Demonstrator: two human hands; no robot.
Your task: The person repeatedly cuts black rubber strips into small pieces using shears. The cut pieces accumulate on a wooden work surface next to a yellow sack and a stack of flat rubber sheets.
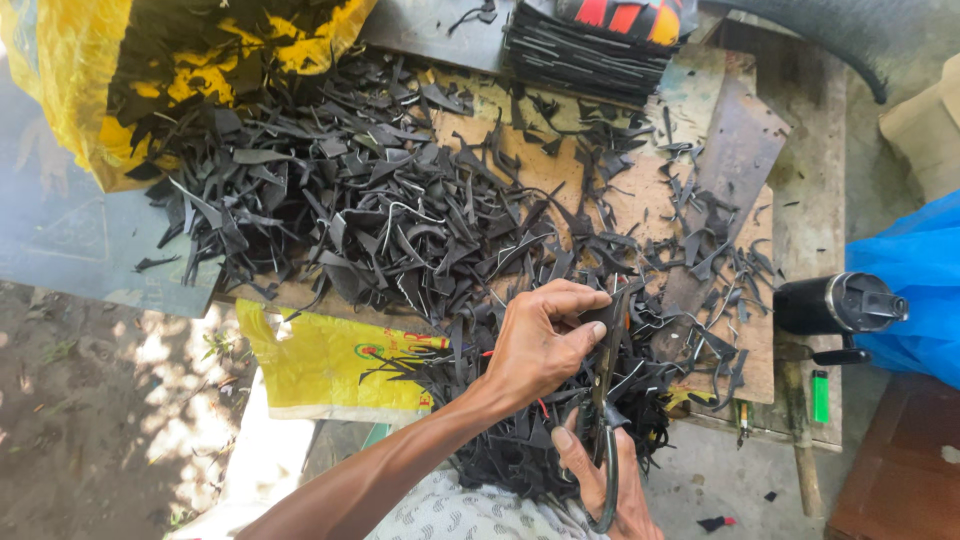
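Desk: a worn wooden desk [815, 200] topped with a brown board [560, 160], most of it buried under scraps.
Scraps: a heap of black rubber offcuts [370, 210] spreads from 10 o'clock to the centre, thinning out toward 3 o'clock.
Left hand: the left hand [535, 345] sits just below centre, fingers [570, 300] curled and pinching a black rubber strip [605, 315] from above.
Right hand: the right hand [600, 475] at 6 o'clock grips the scissors [606, 400], fingers closed through the handle loops; the blades point up to the strip and meet it.
Yellow sack: a yellow sack [70, 90] lies open at 10 o'clock with black scraps spilling out.
Yellow sheet: a yellow printed sheet [320, 365] hangs off the desk's near edge at 7 o'clock.
Stack: a stack of flat black cut pieces [585, 55] lies at 12 o'clock.
Right edge: a black flask [835, 303] lies at 3 o'clock, a green lighter [820, 396] just below it, blue plastic sheeting [915, 280] beyond.
Ground: bare earth [90, 400] in dappled sunlight at 8 o'clock; the place is outdoors.
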